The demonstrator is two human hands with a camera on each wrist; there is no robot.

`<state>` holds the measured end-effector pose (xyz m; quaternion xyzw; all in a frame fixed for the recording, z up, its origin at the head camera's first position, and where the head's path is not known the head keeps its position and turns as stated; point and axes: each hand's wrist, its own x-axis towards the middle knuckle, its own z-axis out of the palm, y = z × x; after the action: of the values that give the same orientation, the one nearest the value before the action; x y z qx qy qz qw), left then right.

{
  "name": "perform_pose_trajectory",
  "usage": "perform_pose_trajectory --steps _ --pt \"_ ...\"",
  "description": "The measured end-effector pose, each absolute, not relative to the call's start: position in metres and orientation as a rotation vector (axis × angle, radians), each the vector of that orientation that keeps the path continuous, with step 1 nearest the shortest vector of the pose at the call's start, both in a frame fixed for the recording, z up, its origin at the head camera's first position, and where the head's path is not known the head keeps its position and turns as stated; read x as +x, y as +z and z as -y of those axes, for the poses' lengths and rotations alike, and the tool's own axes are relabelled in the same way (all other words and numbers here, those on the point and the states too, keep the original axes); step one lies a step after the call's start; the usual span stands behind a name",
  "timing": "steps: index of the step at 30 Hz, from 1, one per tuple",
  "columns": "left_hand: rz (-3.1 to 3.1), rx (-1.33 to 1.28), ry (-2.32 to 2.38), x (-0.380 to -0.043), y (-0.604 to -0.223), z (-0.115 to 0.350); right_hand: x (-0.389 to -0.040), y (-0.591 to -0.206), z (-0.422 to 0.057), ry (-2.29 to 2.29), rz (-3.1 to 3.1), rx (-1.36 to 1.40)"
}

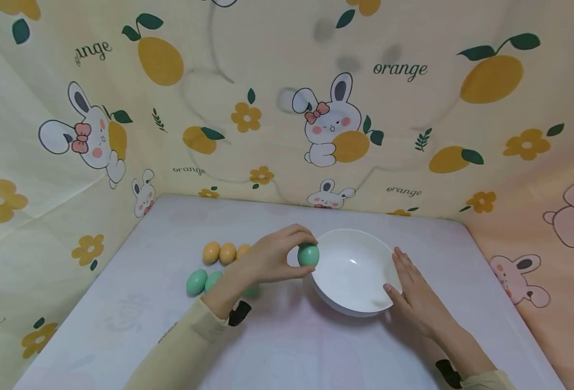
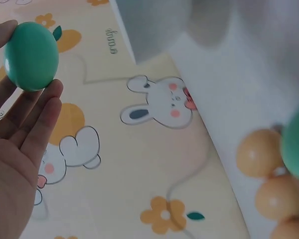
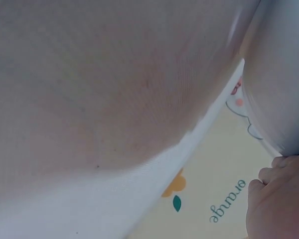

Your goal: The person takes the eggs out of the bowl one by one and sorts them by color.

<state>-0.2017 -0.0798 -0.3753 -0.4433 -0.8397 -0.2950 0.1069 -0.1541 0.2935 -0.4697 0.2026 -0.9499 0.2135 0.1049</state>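
In the head view my left hand (image 1: 279, 254) pinches a green egg (image 1: 308, 255) between thumb and fingertips, just off the left rim of a white bowl (image 1: 352, 271). The left wrist view shows the same egg (image 2: 32, 56) held at the fingertips. My right hand (image 1: 421, 298) lies against the bowl's right side, fingers straight, thumb at the rim. In the right wrist view, that hand (image 3: 281, 199) touches the bowl's outer wall (image 3: 276, 79); its fingertips are hidden. Left of the bowl are yellow eggs (image 1: 211, 252) and green eggs (image 1: 196, 283), partly covered by my left forearm.
The bowl and eggs stand on a white table (image 1: 287, 346). A patterned cloth (image 1: 277, 97) with rabbits and oranges rises behind the table and along both sides. A dark band (image 1: 240, 313) is on my left wrist, and another (image 1: 448, 374) on my right.
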Motion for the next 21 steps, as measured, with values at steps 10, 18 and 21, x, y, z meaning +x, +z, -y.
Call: perform_pose_trajectory --steps 10,18,21 --pt "2.578 -1.268 -0.802 -0.196 -0.385 0.122 -0.153 -0.471 -0.295 0.627 2.803 0.596" --pt "2.68 -1.213 -0.845 -0.191 -0.396 0.149 -0.153 -0.472 -0.296 0.626 2.799 0.601" --pt "2.682 -1.218 -0.846 -0.192 -0.4 0.159 -0.154 -0.472 -0.295 0.629 2.793 0.606"
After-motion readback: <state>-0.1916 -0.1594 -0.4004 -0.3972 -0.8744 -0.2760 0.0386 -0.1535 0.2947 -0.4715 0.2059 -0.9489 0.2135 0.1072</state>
